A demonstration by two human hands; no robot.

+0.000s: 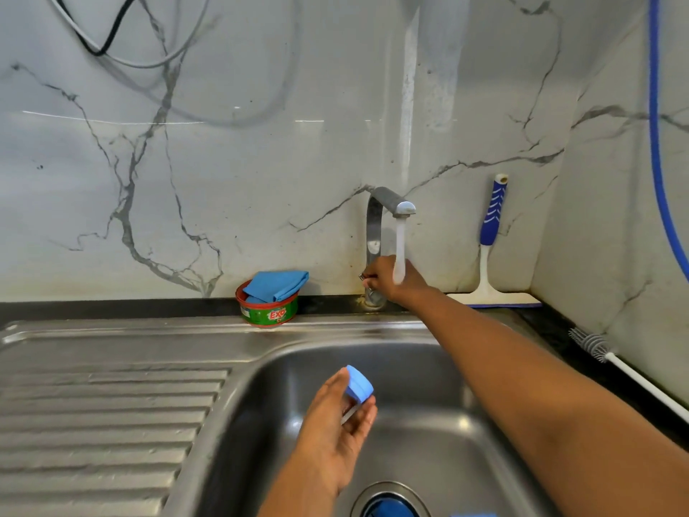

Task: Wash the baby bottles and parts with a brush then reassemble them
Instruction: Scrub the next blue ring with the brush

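Note:
My left hand (pixel 337 423) holds a blue bottle part (pixel 358 384) with a clear piece under it, above the steel sink basin (pixel 421 434). My right hand (pixel 387 279) reaches to the back and grips the tap handle (pixel 367 283) at the base of the steel faucet (pixel 376 225). Water runs from the spout (pixel 399 251) past that hand. A bottle brush (pixel 592 347) with grey bristles and a white handle lies on the counter at the right wall. Something blue shows in the drain (pixel 389 507) at the bottom edge.
A red and green dish-soap tub (pixel 266 311) with a blue cloth (pixel 277 285) in it stands on the sink's back rim. A blue-handled squeegee (pixel 490 248) leans on the wall at the right. The ribbed drainboard (pixel 104 416) fills the left.

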